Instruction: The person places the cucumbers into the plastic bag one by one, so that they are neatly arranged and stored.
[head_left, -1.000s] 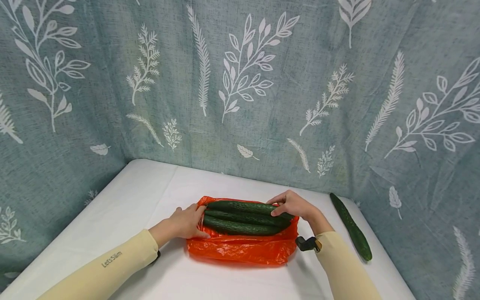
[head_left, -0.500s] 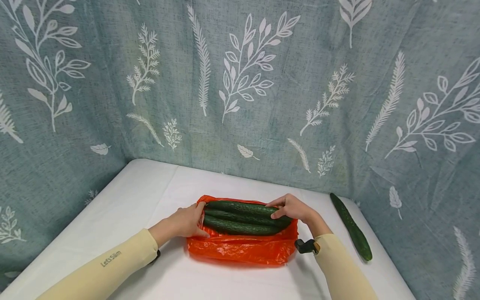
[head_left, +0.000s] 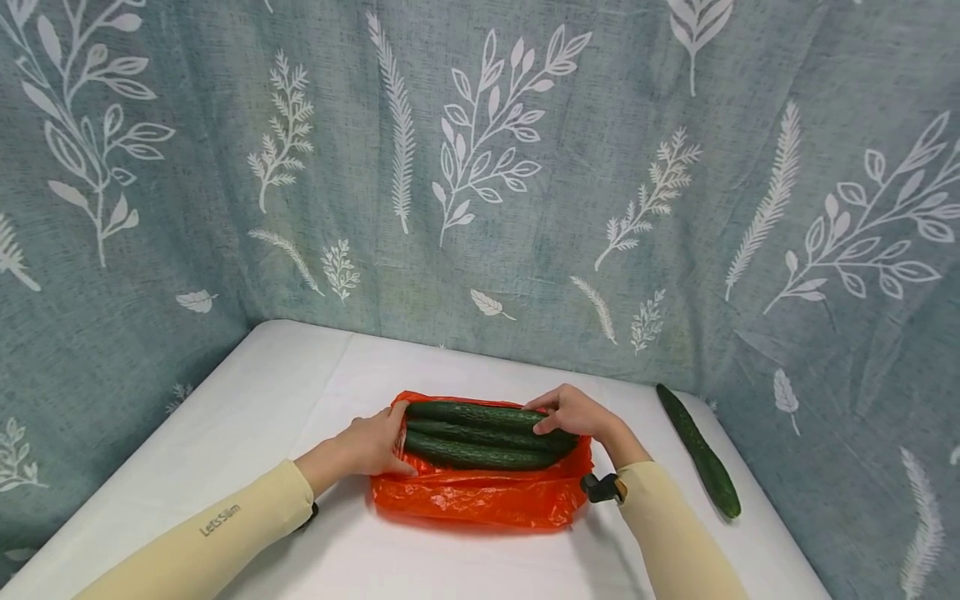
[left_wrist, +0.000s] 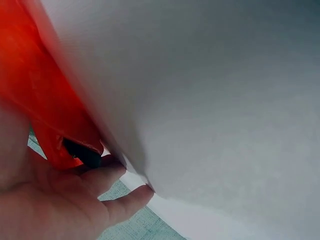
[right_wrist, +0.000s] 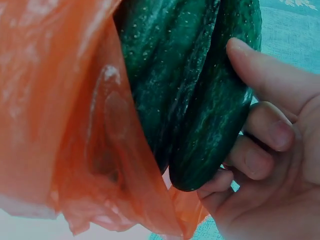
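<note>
A red plastic bag [head_left: 480,500] lies on its side with its mouth spread, and three dark green cucumbers rest side by side in it. At the bag's left end, my left hand [head_left: 367,446] grips the plastic, thumb toward the front and fingers at the back; in the left wrist view two fingertips reach the white tabletop. My right hand [head_left: 577,412] holds the right end of the back cucumber [head_left: 457,412]. In the right wrist view the thumb presses on top of that cucumber [right_wrist: 212,117], with the other fingers curled along its far side.
One more cucumber [head_left: 699,450] lies loose near the right edge of the white table [head_left: 315,367]. A grey-green curtain [head_left: 337,167] with white leaf prints hangs behind the table and at both sides.
The right hand and forearm have shifted slightly left, with the back cucumber. The whole head view has also drifted a little. The left hand keeps its place on the bag.
</note>
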